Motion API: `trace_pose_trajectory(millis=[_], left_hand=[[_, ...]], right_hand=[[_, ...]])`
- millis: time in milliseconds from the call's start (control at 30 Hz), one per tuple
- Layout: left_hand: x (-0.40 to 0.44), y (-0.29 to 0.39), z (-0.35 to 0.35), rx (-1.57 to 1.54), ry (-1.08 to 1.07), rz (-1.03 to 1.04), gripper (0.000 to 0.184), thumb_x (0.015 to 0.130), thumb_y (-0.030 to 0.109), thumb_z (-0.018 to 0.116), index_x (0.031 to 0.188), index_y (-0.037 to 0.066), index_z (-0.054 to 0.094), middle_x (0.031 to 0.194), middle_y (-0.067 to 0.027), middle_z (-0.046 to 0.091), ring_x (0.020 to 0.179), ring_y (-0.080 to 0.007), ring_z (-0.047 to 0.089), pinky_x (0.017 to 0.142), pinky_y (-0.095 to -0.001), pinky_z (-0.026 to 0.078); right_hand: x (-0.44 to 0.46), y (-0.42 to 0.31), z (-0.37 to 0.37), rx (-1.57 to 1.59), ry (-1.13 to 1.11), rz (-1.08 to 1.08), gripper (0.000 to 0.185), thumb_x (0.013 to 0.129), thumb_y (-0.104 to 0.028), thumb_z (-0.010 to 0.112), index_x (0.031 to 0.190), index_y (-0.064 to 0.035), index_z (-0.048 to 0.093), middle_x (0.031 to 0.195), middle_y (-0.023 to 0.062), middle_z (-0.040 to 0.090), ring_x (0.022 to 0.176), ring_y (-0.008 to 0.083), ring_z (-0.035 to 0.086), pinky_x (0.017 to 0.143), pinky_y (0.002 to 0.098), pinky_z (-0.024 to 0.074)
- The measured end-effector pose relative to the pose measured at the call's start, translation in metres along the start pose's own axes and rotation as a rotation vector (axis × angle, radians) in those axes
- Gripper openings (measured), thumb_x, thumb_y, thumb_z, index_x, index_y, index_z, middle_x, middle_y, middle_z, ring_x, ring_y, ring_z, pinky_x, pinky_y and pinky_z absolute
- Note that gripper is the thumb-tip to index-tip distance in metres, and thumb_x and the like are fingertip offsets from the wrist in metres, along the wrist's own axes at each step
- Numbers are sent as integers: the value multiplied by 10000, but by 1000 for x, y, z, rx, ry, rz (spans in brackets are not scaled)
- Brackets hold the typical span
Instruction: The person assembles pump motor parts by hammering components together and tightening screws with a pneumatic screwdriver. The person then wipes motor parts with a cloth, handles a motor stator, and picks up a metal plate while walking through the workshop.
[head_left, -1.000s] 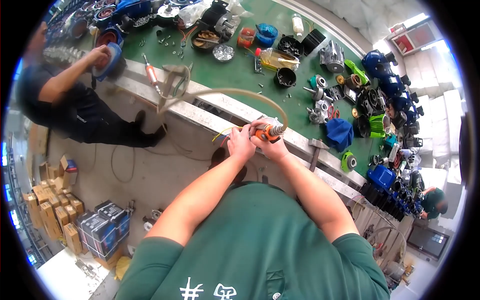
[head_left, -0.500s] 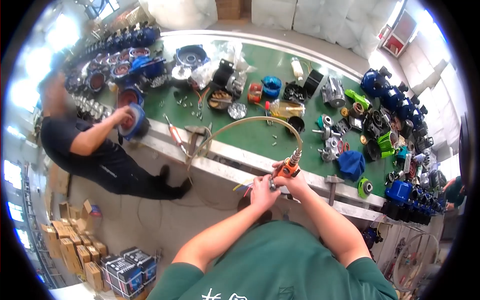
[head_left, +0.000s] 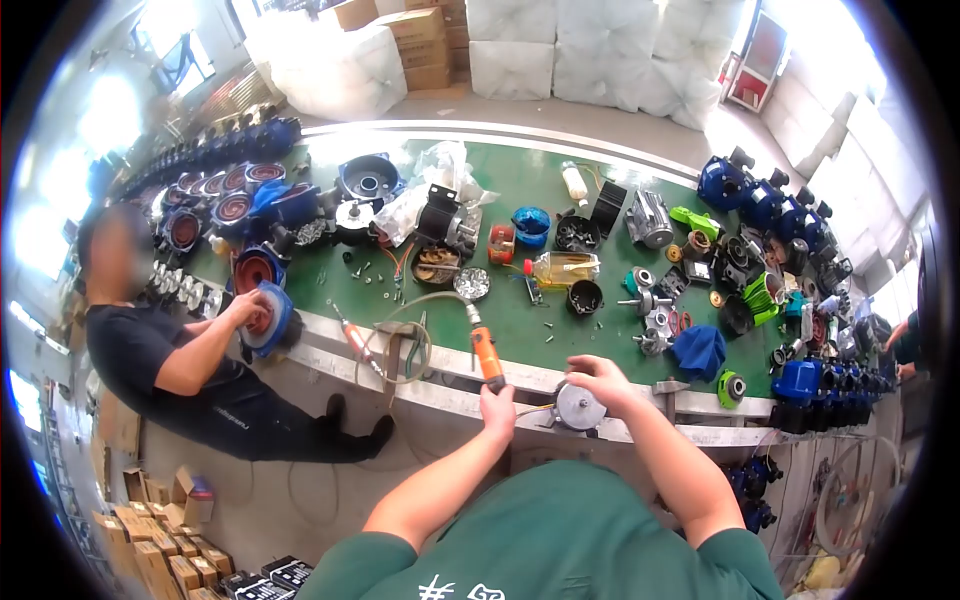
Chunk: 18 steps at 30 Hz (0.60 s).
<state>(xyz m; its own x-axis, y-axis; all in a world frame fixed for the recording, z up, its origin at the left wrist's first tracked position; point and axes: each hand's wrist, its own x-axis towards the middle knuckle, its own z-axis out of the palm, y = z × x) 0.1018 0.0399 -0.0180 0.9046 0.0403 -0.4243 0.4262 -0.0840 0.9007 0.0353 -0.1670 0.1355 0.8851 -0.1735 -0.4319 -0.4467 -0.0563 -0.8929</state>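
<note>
My left hand (head_left: 497, 410) is closed around the lower end of an orange air screwdriver (head_left: 486, 358), which points away from me over the table's near edge. A pale air hose (head_left: 425, 300) curves left from its far end. To the right, a round silver motor (head_left: 580, 406) with a short central shaft sits at the near rail, wires leaving its left side. My right hand (head_left: 600, 384) is held just above and beside this motor with its fingers apart. Whether a fingertip touches the motor is unclear.
A co-worker (head_left: 150, 330) on the left handles a blue pump housing (head_left: 270, 320). On the green table (head_left: 480, 335) lie a red-handled tool (head_left: 357, 345), a bottle of yellow liquid (head_left: 565, 268), bowls of small parts, a blue cloth (head_left: 698, 350) and a hammer (head_left: 670, 390). Blue motors line the right end.
My hands have parted. The left has carried the air screwdriver to the left, while the right has let go and moved to the motor, which now shows. The view has tilted upward.
</note>
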Motion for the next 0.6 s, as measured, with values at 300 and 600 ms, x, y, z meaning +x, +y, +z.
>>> trace_pose_trajectory(millis=[300, 600], left_hand=[[141, 4, -14, 124, 215, -117, 180, 867, 162, 682, 869, 12, 581, 643, -40, 566, 521, -170, 541, 505, -382, 446], [181, -39, -42, 699, 95, 312, 471, 745, 147, 740, 1149, -16, 561, 1124, -190, 631, 1038, -336, 620, 948, -456, 475]], right_hand=[[-107, 172, -99, 183, 680, 304, 334, 870, -97, 673, 1176, 27, 618, 963, 87, 702, 823, 156, 667, 730, 277, 518], [-132, 238, -124, -745, 797, 523, 477, 744, -264, 702, 1145, -7, 674, 1142, 234, 657, 1112, 388, 618, 1008, 454, 489]])
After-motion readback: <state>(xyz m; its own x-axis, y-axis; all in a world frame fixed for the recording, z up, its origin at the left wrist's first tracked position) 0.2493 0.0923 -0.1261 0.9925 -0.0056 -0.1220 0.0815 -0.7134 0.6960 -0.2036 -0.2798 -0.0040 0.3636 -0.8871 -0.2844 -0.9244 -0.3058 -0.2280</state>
